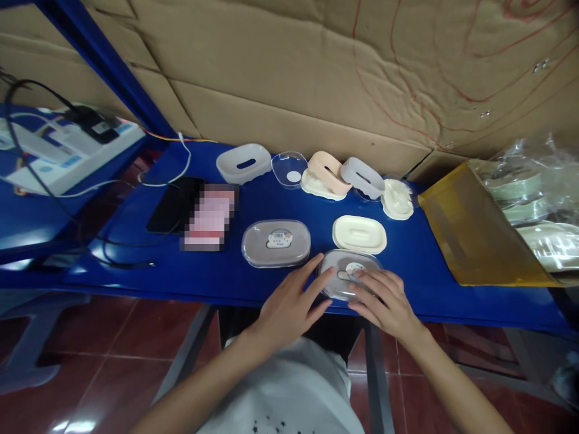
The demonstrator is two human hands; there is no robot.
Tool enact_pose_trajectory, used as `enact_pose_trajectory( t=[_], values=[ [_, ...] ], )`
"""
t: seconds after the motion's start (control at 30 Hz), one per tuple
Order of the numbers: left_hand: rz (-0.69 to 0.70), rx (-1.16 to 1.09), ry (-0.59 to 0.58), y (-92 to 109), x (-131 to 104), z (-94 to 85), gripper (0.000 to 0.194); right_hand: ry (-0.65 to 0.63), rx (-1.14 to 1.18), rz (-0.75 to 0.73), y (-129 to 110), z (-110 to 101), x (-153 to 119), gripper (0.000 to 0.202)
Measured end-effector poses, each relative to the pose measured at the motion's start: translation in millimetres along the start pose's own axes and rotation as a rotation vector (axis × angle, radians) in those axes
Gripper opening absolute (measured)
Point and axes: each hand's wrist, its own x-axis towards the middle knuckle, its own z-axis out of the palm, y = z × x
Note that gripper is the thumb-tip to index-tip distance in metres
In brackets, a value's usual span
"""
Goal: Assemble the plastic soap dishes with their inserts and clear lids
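Observation:
Near the front edge of the blue table lies a grey oval soap box (332, 283) with a clear lid and a round sticker. My left hand (296, 298) reaches its left side, fingers spread. Over its right side my right hand (384, 298) rests with fingers bent apart, fingertips at the sticker. Neither hand is wrapped round the box. Just behind it sits a cream oval dish (359, 234). To the left is a second grey soap box (275, 243), its clear lid on and a label on top.
Along the back stand a white soap tray (244, 164), a clear lid (289, 169), a peach tray (328, 170), a grey tray (363, 177) and cream pieces (398, 199). A cardboard box (474, 229) of wrapped dishes is right. A phone (209, 217) and power strip (76, 157) are left.

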Motion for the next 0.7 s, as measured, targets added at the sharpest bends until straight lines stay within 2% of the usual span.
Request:
enact_pose_trajectory(
  t=[0.13,0.23,0.37,0.47,0.53,0.7],
  values=[
    [-0.016,-0.027,-0.078,1.7,2.8,-2.1,0.063,-0.015,-0.032,0.074,-1.8,1.4,-7.6,0.052],
    [-0.044,-0.115,-0.135,3.4,13.5,-6.9,0.073,-0.024,-0.009,0.133,-0.8,3.5,-11.5,0.069],
    [-0.031,-0.265,-0.152,2.1,38.0,-8.3,0.093,-0.041,0.128,0.211,5.1,6.0,-10.2,0.065],
    [-0.027,-0.327,-0.158,-0.8,52.2,-4.8,0.098,-0.131,0.173,0.209,7.9,3.9,-9.1,0.066],
    [-0.046,-0.344,-0.166,-2.2,55.4,-2.4,0.099,-0.177,0.157,0.21,7.5,1.6,-10.2,0.071],
    [-0.079,-0.338,-0.167,0.1,48.2,-0.3,0.1,-0.183,0.147,0.239,3.0,-1.4,-14.0,0.082]
  ],
)
